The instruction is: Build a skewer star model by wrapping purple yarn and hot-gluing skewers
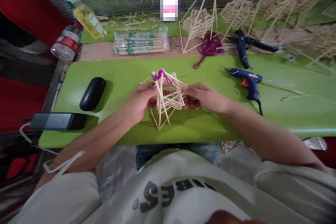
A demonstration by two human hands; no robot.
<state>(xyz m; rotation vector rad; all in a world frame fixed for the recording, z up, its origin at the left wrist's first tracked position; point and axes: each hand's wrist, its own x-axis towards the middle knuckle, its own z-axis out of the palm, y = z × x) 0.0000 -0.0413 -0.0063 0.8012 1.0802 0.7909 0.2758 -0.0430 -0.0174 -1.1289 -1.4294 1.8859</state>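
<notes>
Between my hands, above the green tabletop (126,77), is a small stick structure (170,101) built of pale wooden sticks, with purple yarn (159,74) tied at its top. My left hand (144,99) grips its left side, thumb on the sticks. Its right side is pinched by my right hand (198,95), with the thumb and forefinger at a stick end. The fingertips of both hands are partly hidden behind the sticks. A triangular base of sticks juts toward me.
Right of my hands lies a blue glue gun (248,80), with a darker glue gun (243,47) behind. Similar stick structures (199,24) stand at the back right beside purple yarn (210,45). Packaged sticks (141,43), bottles (88,19) and a black case (92,93) are leftward.
</notes>
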